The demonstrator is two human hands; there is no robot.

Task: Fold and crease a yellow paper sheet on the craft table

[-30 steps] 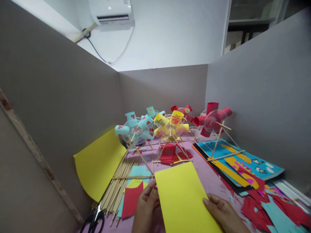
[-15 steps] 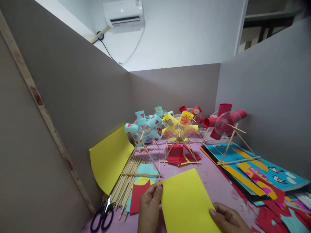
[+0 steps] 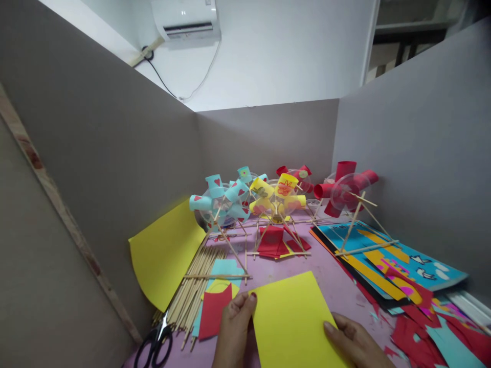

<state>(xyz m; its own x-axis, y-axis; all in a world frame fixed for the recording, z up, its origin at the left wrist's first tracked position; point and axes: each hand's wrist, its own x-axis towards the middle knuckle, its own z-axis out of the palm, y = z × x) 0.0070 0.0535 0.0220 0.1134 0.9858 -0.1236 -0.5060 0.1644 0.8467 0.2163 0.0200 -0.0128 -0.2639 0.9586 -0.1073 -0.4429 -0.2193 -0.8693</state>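
A yellow paper sheet lies on the pink tabletop at the bottom centre. My left hand pinches its far left corner between thumb and fingers. My right hand rests flat on its right edge. Just left of my left hand lie red and blue paper pieces. Black-handled scissors lie further left, at the end of a bundle of wooden sticks.
Paper-cup windmills on stick frames stand at the back: blue, yellow and red. A large yellow sheet leans on the left grey partition. Stacked coloured sheets and red scraps cover the right side.
The yellow sheet has been drawn a little towards me and my left hand has shifted to pinch its corner. The camera view has swayed sideways.
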